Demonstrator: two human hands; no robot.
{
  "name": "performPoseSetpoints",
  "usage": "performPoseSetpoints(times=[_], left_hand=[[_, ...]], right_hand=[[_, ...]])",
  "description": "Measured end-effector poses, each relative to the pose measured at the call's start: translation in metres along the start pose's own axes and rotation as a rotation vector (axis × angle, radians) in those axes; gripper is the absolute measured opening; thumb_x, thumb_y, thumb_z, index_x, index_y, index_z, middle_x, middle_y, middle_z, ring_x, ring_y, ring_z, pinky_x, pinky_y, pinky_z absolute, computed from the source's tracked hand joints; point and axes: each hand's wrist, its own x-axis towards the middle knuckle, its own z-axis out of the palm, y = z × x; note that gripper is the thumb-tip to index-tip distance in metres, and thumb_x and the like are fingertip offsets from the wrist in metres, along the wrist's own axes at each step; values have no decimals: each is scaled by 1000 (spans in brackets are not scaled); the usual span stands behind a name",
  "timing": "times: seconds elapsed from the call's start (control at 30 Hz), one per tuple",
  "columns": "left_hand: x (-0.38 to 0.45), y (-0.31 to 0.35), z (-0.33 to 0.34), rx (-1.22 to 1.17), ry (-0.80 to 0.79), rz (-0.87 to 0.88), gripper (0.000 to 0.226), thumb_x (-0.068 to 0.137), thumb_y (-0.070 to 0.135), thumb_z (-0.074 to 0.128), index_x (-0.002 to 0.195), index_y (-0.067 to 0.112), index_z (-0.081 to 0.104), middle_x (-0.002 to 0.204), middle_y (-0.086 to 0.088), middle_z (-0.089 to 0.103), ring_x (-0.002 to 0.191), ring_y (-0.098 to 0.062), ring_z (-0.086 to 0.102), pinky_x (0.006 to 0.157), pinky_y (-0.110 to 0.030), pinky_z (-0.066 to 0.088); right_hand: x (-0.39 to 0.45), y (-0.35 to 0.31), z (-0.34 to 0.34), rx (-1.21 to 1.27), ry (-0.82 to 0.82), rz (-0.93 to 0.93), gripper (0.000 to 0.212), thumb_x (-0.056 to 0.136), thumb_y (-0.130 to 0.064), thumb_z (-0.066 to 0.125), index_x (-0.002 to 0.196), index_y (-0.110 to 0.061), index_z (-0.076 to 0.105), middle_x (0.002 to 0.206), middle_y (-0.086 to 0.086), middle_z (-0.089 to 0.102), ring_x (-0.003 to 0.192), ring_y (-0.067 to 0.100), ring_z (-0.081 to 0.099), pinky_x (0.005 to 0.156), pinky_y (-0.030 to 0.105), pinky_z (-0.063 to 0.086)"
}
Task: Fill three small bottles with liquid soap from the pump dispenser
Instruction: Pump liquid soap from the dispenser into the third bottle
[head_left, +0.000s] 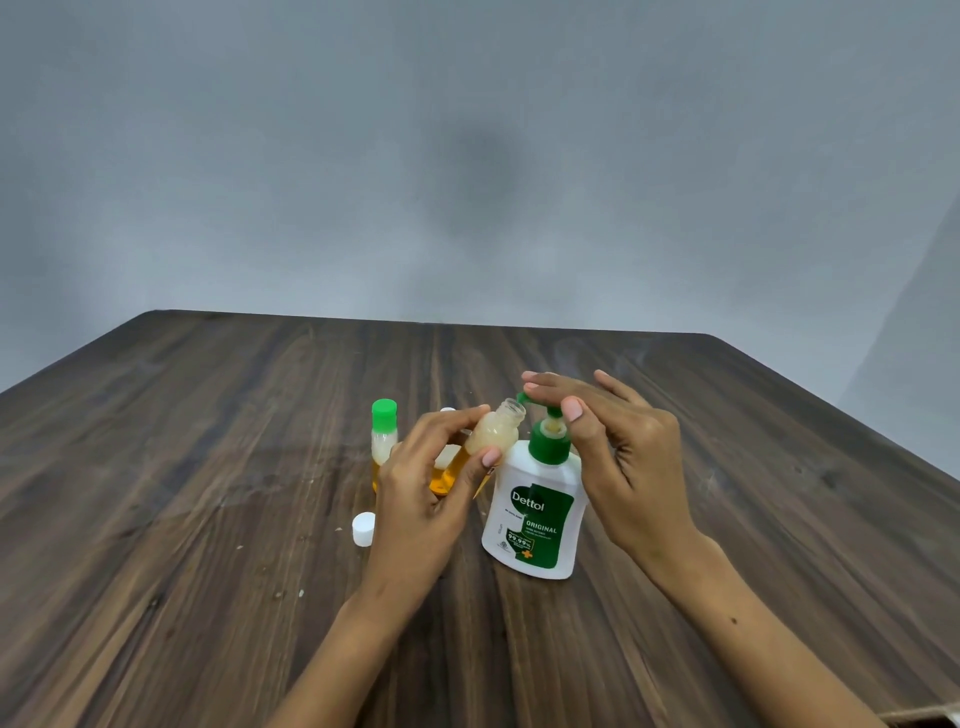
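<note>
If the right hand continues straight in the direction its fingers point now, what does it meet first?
The right hand rests on the pump head with its fingers pointing left. Straight on, they would probably first meet the open mouth of the tilted small bottle held by the left hand, though depth is unclear from one view.

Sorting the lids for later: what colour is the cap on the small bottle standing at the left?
Green, on the capped bottle, seen in the head view.

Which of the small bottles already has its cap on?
The bottle with the green cap, standing left of the left hand; the held bottle is uncapped.
</note>
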Motion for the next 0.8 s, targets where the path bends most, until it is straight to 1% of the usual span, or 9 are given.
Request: performPoseSetpoints(times=[0.1,0.27,0.37,0.47,0.67,0.8], left_hand=[[0,0,0,-1,-3,2,32,88,40,58,115,22,62,107,9,66,104,-6,61,84,-14,49],[0,1,1,5,-4,18,28,88,37,58,114,26,60,106,13,65,102,-3,61,83,-10,46],[-1,0,1,9,-2,21,31,89,37,58,114,21,63,104,9,66,100,-5,62,83,-10,46],[0,0,0,17,-3,14,31,89,37,58,115,21,63,105,8,67,100,-6,62,83,-11,46],[1,-3,0,11,-6,-4,34,89,38,58,115,17,65,107,7,67,101,-7,62,83,-12,46],[1,-3,0,11,-1,-16,34,88,40,57,117,21,62,109,8,66,102,-5,61,83,-11,47]], right_hand=[[-2,0,2,-13,8,-10,39,98,-27,40,101,-12,75,108,-4,73,104,6,67,98,48,48],[-7,0,4,-37,-1,-8,38,97,-27,41,100,-11,75,106,-4,73,100,6,68,94,48,50],[-3,-2,2,-39,-7,-13,39,97,-27,40,100,-12,75,108,-5,72,104,5,66,97,48,48],[-1,-2,2,-41,-13,-15,39,98,-29,40,103,-13,75,111,-5,72,108,6,65,99,47,47],[-4,0,5,-17,9,-2,36,97,-26,42,99,-12,75,105,-5,73,101,6,68,95,49,49],[-2,0,2,-4,-10,-1,36,97,-28,41,104,-13,74,114,-5,71,110,6,64,99,47,46]])
